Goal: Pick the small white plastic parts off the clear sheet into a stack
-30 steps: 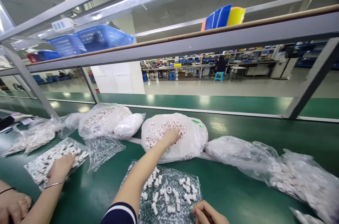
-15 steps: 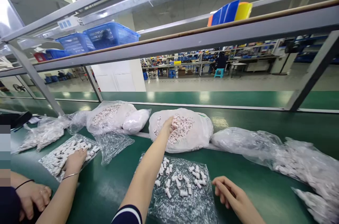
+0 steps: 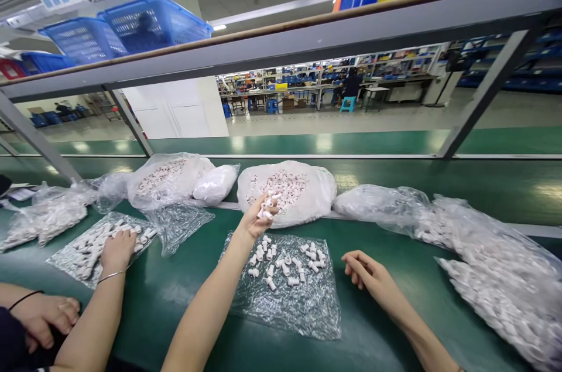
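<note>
My left hand (image 3: pixel 257 217) is closed around a handful of small white plastic fittings (image 3: pixel 268 206), raised just in front of a big open bag (image 3: pixel 322 193) full of similar pieces. Below it on the bench lies a clear plastic bag (image 3: pixel 302 310), flat, with several white fittings (image 3: pixel 286 270) scattered over its upper half. To the right of that flat bag, my right hand (image 3: pixel 364 272) hovers or rests near the green surface, fingers loosely curled and slightly apart, with nothing visible in them.
At left, a co-worker's hand (image 3: pixel 118 249) touches white fittings on another flat bag (image 3: pixel 59 258); their other hand (image 3: pixel 55 316) is nearer the edge. Filled clear bags (image 3: pixel 496 266) lie along the right. Overhead, a shelf (image 3: pixel 281 61) carries blue baskets (image 3: pixel 153 23).
My left hand has come back out of the big bag toward me, now with a handful of fittings. My right hand stays beside the flat bag. The view has shifted.
</note>
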